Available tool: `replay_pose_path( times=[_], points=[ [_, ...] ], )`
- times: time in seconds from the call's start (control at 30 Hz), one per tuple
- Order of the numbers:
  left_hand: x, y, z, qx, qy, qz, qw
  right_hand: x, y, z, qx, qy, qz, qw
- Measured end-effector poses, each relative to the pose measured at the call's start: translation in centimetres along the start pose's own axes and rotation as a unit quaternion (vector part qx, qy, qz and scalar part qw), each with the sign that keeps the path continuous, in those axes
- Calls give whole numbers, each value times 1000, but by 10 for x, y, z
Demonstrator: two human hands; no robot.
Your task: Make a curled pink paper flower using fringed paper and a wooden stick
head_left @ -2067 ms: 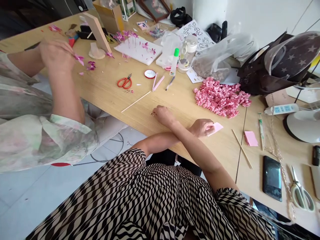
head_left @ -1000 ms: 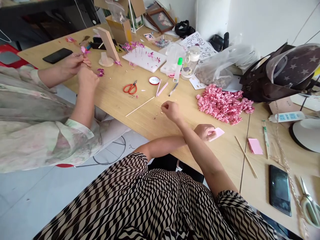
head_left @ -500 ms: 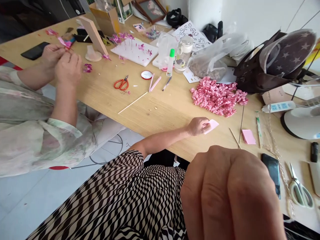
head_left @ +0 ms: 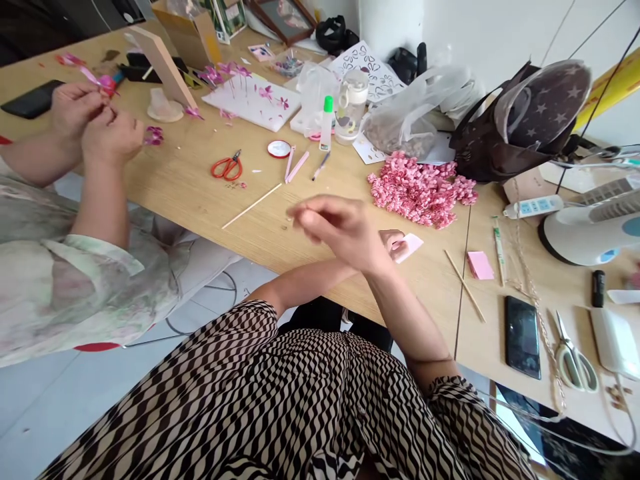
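Observation:
My left hand (head_left: 391,241) rests low over the table's near side, its fingers closed on a pale pink paper square (head_left: 412,247). My right hand (head_left: 337,230) is raised in front of it, crossing over the left forearm. Its fingers are loosely bent, a little blurred, with nothing visible between them. To the right of the held paper are a thin wooden stick (head_left: 465,287) and a small stack of pink paper (head_left: 481,265). Just beyond my hands lies a heap of pink paper-like flowers (head_left: 420,190).
At left, a co-worker's hands (head_left: 95,123) work on a pink flower. Across the table (head_left: 185,180) are red-handled scissors (head_left: 227,167), a glue bottle (head_left: 326,125), a lidded jar (head_left: 351,107) and another stick (head_left: 251,205). A phone (head_left: 523,337) and pale-handled scissors (head_left: 575,360) lie at right.
My right hand has swung from close before the camera, away and leftward over the table. The left hand still holds the pink paper. The whole view has shifted slightly.

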State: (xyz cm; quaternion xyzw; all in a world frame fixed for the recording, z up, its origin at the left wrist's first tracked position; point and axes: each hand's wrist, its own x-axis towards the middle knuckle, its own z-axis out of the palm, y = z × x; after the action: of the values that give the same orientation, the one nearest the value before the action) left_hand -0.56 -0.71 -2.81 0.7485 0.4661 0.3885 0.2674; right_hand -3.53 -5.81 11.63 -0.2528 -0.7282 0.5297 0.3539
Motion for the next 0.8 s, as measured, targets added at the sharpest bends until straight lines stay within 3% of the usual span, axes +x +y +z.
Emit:
replay_pose_path(
  times=[0.07,0.17,0.27,0.4,0.6,0.7,0.73,0.8],
  points=[
    [0,0,0,-11,0,21,1000,33,44,2,-180,28,47,982],
    [2,0,0,-23,17,45,999,67,96,6,-400,-38,128,907],
    [4,-2,0,-24,31,52,998,82,117,16,-439,-58,136,886],
    [5,-4,1,-23,31,53,998,86,119,28,-457,-72,148,874],
    [3,-8,5,-31,33,62,997,83,122,23,-418,-58,139,896],
    [3,-8,5,-32,33,66,997,70,104,19,-361,-26,126,924],
    [3,-8,5,-32,35,67,997,61,92,19,-327,-14,118,938],
    [2,-9,4,-29,22,64,997,34,56,20,-98,61,77,990]
  ],
)
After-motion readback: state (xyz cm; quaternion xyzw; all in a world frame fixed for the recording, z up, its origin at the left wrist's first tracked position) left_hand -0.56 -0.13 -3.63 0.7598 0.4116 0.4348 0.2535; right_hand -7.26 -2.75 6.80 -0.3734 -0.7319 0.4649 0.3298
